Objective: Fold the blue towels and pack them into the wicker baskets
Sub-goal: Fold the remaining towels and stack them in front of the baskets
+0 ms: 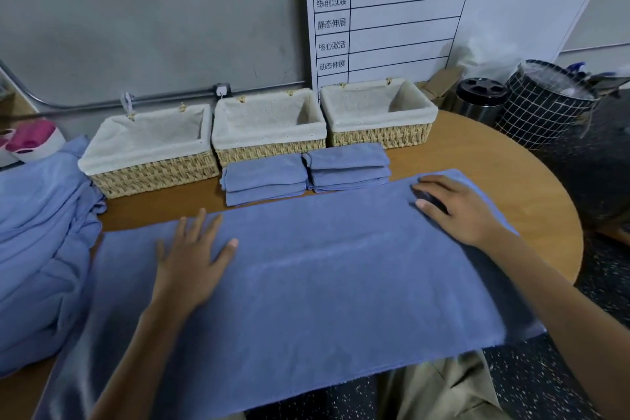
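Head view shows a blue towel (306, 283) spread flat across the round wooden table (494, 174), its near edge hanging over the rim. Both hands lie flat on it with fingers straight, the left hand (191, 259) near its left end and the right hand (456, 208) at its far right corner. Behind it, two stacks of folded towels (303, 174) sit just before three lined wicker baskets (259, 129), and a heap of unfolded towels (37, 249) lies at the left.

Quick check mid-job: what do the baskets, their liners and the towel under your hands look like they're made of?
Left basket, like the other two: woven straw-coloured wicker or seagrass, judging by the braided strands. Liner: off-white speckled cloth, probably cotton or linen, folded over the rim. Spread towel: soft matte blue, likely microfibre or terry; the nap is fine. Both the left hand and the right hand lie flat on it.
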A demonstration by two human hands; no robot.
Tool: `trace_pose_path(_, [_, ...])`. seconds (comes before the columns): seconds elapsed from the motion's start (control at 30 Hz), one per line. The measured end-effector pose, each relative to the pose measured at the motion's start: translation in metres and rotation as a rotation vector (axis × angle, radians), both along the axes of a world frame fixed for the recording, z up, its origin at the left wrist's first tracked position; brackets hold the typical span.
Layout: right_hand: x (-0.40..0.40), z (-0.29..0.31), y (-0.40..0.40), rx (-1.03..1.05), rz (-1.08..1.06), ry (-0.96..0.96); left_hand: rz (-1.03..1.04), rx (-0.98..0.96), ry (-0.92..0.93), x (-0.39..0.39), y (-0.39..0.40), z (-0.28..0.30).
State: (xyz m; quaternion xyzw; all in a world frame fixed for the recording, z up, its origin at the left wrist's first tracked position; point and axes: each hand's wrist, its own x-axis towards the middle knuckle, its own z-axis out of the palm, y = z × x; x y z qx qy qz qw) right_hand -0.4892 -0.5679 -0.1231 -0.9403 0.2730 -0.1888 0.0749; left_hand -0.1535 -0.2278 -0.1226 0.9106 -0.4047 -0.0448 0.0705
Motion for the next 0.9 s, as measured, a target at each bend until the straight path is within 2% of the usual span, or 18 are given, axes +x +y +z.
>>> trace_pose_path(0.1, [-0.001,0.001,-0.003,-0.004,-0.060,0.045,0.011,0.000,-0.016,0.005,-0.002,-0.002])
trace_pose_path(0.23, [0.026,0.012,-0.001,-0.049,-0.138,-0.042,-0.019,-0.269,-0.084,0.024,-0.016,0.011])
trace_pose_path(0.3, [0.051,0.012,-0.002,-0.049,-0.160,0.004,-0.040,-0.258,-0.152,0.036,-0.029,0.015])
trace_pose_path(0.47, [0.075,0.014,-0.012,0.049,-0.157,0.076,-0.138,-0.277,-0.088,0.047,-0.039,0.016])
trace_pose_path(0.57, [0.071,0.018,-0.015,0.054,-0.106,0.096,-0.181,-0.282,-0.121,0.041,-0.038,0.018])
trace_pose_path(0.7, [0.064,0.018,-0.007,0.028,0.020,-0.059,-0.186,-0.444,-0.138,0.033,-0.027,0.018])
trace_pose_path(0.9, [0.072,-0.003,0.010,-0.049,0.173,-0.153,-0.262,-0.459,-0.068,0.048,-0.025,-0.003])
